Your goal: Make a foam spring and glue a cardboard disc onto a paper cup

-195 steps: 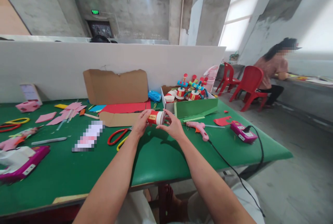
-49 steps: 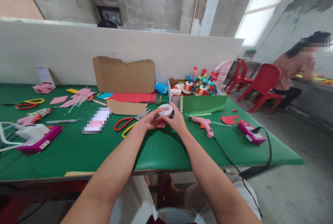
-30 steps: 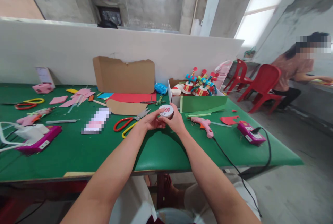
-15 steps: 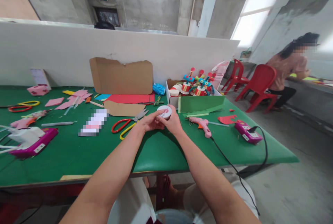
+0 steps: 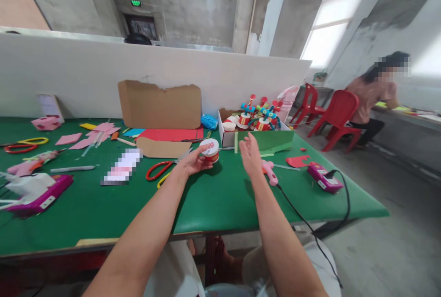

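Note:
My left hand [image 5: 195,161] is wrapped round a short paper cup [image 5: 210,151], which has a white top with red print and a red band on its side. It holds the cup just above the green table [image 5: 213,205]. My right hand [image 5: 251,153] is apart from the cup, its fingers stretched out, in front of a box [image 5: 227,138] of colourful cup figures [image 5: 262,115]. Beside that hand lies a pink glue gun [image 5: 270,173], partly hidden by the wrist. Scissors [image 5: 160,170] with red and yellow handles rest left of my left hand.
Brown cardboard [image 5: 160,104] leans on the white partition [image 5: 86,71]. Red paper [image 5: 172,134] and pink slips [image 5: 93,136] lie toward the back. Purple power strips [image 5: 325,177] sit at both sides; a black cord [image 5: 299,209] hangs over the edge. A seated person [image 5: 372,90] is at right.
My right hand has let go of the cup and moved right, toward the box and glue gun. My left hand keeps the cup, now slightly further left with its red side showing.

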The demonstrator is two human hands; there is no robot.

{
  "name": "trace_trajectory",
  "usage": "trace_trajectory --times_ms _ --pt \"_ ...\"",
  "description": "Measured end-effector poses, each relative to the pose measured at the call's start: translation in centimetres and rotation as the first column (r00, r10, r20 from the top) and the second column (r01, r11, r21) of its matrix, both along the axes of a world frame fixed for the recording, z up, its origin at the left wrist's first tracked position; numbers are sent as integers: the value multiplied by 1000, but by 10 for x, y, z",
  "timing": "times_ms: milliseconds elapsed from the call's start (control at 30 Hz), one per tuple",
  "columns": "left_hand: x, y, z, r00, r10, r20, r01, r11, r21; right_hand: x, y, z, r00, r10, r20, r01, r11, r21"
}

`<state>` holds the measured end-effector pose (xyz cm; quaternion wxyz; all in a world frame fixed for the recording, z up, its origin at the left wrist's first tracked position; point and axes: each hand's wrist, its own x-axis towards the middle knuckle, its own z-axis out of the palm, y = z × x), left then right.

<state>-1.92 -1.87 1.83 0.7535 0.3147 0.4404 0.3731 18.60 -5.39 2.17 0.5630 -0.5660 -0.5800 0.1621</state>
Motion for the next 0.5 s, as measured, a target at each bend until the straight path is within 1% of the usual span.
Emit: trace_trajectory --times_ms 33,67,100,133,167,233,300,333,400,467,500 --pt "-1 0 1 1000 26 12 -26 1000 2 17 -7 4 994 -108 36 110 992 -56" --pt "-1 0 1 999 44 26 -44 999 1 33 -15 7 974 -195 114 209 971 -121" --pt "-1 0 1 998 55 38 -55 998 -4 48 -24 9 937 -266 227 310 932 -188" --pt "-1 1 1 997 62 48 -61 998 -13 60 -34 10 895 -288 341 385 884 -264" --pt "-1 1 0 996 66 58 -64 998 -22 70 -43 11 862 -268 429 433 830 -351" --pt "0 2 -1 995 68 73 -65 997 -38 79 -55 10 836 -128 534 436 746 -504" --pt "-1 4 -1 994 67 85 -63 997 -51 80 -60 9 786 -48 616 472 690 -549" --pt "-1 4 -1 994 70 89 -65 996 -57 78 -60 9 765 -23 643 487 674 -555" --pt "-3 5 -1 992 82 93 -76 995 -65 76 -57 9 743 7 670 498 663 -559" --pt "-5 4 0 991 91 97 -84 994 -69 78 -55 9 755 25 656 473 672 -570" --pt "-5 4 1 991 87 100 -80 994 -71 80 -54 9 770 14 638 461 679 -571"
